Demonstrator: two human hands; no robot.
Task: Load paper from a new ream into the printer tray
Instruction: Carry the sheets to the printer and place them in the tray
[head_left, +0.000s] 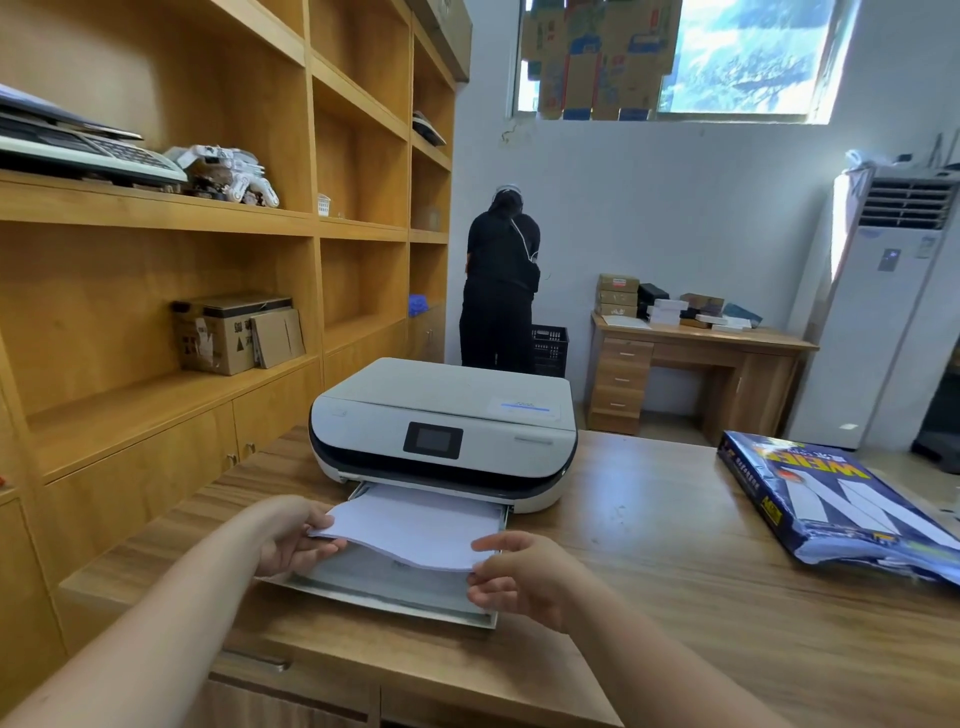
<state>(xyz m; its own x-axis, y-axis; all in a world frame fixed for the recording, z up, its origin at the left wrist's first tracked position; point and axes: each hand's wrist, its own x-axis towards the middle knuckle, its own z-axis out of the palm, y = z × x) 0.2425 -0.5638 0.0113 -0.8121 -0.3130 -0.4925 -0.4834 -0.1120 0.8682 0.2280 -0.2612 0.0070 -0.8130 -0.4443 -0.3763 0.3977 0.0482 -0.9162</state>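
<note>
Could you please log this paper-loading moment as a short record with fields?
printer: on wooden desk, lid closed
tray: pulled out toward the person
paper stack: near edge lifted, far end entering the printer
left hand: grips stack's left corner
right hand: holds stack's right corner
ream: blue wrapper, torn open, desk's right side

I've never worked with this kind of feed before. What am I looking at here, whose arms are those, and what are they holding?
There is one picture, from a camera worn on a person's head, looking forward and down. The two bare arms are that person's own. The left hand and right hand each pinch a near corner of a stack of white paper, which sags in the middle above the pulled-out tray of a printer. The printer sits on a wooden desk. To the right lies the opened blue ream wrapper. Another person stands at the far wall.
</note>
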